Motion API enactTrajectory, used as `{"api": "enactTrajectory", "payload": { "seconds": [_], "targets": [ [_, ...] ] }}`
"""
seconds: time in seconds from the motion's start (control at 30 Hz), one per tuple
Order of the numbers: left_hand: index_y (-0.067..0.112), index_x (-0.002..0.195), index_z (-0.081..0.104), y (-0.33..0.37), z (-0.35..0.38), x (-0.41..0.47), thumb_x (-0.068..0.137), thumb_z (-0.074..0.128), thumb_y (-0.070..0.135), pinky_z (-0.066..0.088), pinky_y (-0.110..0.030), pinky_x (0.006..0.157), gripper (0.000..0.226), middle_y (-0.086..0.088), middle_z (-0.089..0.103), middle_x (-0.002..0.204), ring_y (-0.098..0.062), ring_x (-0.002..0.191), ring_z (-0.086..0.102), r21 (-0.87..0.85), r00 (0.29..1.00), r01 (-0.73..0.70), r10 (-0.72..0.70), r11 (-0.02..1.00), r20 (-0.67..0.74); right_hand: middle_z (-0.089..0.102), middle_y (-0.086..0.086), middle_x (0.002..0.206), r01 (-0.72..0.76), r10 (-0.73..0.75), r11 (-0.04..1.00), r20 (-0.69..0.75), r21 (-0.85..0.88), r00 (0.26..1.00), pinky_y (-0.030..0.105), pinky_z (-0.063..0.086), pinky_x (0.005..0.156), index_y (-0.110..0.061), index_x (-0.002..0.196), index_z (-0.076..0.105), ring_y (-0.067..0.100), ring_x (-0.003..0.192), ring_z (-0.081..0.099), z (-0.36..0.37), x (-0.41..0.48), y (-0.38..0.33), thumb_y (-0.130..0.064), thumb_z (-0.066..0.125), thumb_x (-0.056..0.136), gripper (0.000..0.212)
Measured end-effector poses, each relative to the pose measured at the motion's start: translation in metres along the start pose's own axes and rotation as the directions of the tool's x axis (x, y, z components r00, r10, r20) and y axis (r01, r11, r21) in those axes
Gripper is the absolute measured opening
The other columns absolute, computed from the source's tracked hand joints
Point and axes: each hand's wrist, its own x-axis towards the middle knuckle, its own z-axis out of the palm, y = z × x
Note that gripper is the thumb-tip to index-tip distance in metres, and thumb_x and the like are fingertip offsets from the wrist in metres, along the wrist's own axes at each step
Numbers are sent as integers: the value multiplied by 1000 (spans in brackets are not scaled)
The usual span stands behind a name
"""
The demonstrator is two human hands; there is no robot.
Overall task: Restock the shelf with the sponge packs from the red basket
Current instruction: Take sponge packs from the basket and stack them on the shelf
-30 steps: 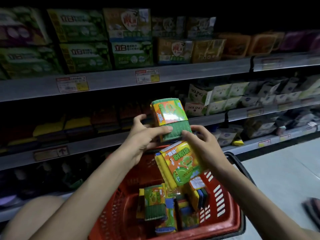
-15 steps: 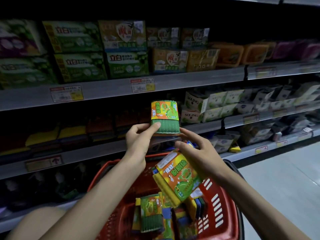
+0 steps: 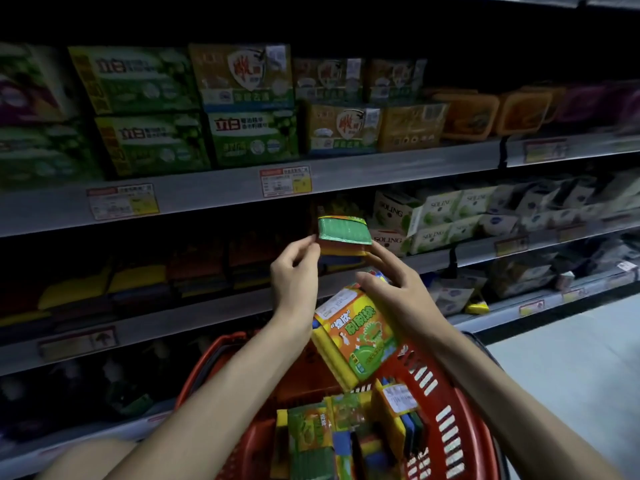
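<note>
A sponge pack with a green scouring top (image 3: 343, 233) lies flat at the mouth of the middle shelf (image 3: 214, 308). My left hand (image 3: 295, 268) pinches its left edge, and the fingertips of my right hand (image 3: 393, 289) touch its right side. My right hand also holds a second sponge pack (image 3: 358, 336) with an orange and green label, tilted above the red basket (image 3: 453, 431). Several more sponge packs (image 3: 311, 434) stand in the basket below my forearms. Dim stacks of sponges (image 3: 138, 282) fill the shelf left of the lifted pack.
Green and orange soap boxes (image 3: 242, 105) line the upper shelf, with price tags (image 3: 285, 181) on its edge. White Soling boxes (image 3: 436, 216) sit right of the lifted pack. Lower shelves hold small packets (image 3: 450, 299). Grey aisle floor (image 3: 571, 375) opens to the right.
The green-topped pack has gone from upright, label towards me, to lying flat, and has moved forward into the shelf opening. Both hands followed it up and forward.
</note>
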Motion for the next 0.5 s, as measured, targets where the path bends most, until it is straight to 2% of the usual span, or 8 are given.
{"api": "enactTrajectory", "payload": {
  "seconds": [0.07,0.13,0.17,0.23,0.33,0.43,0.5],
  "targets": [
    [30,118,74,1,2,3,96,59,19,56,-33,95,29,11,74,110,-8,107,67,12,1000,-7,7,1000,15,67,-21,130,13,-13,1000,-9,-10,1000,39,58,94,-44,143,51,13,114,70,-1,7,2,-11,66,98,58],
    [31,123,72,3,4,6,95,55,12,55,-30,95,37,13,72,112,-6,107,66,33,999,0,-1,999,33,61,-21,134,19,-20,999,-16,-43,1000,27,57,91,-48,143,46,0,116,65,-4,13,3,-12,69,96,64],
    [31,125,70,3,5,7,95,54,9,54,-30,95,41,14,71,112,-4,105,65,46,999,7,-8,999,36,57,-20,140,19,-20,997,-10,-80,1000,25,55,93,-50,145,44,-4,120,61,-6,17,4,-16,72,94,68],
    [28,132,67,4,7,10,94,53,3,53,-29,97,48,14,68,115,-1,102,62,69,999,8,-11,998,43,50,-17,148,8,-9,987,-2,-159,1000,30,52,101,-54,149,38,-5,127,56,-12,25,8,-24,77,90,77],
    [21,139,62,4,11,15,94,50,-4,51,-26,94,53,11,66,119,-4,101,61,98,997,23,-30,995,73,46,-24,144,-17,16,972,-9,-235,1000,35,48,109,-61,145,31,-3,134,49,-15,33,10,-25,78,88,82],
    [19,144,56,2,15,18,94,50,-5,50,-34,105,56,5,64,136,-13,120,62,112,993,53,-65,992,102,40,-24,144,-25,21,957,-18,-288,1000,30,44,111,-53,150,27,2,139,45,-15,41,10,-22,79,88,87],
    [18,145,54,1,18,20,95,52,-5,48,-39,108,56,3,62,139,-18,125,61,109,992,63,-74,992,104,38,-22,144,-39,31,955,-33,-293,999,31,41,113,-44,156,25,2,140,40,-15,47,12,-23,79,88,90]
  ]
}}
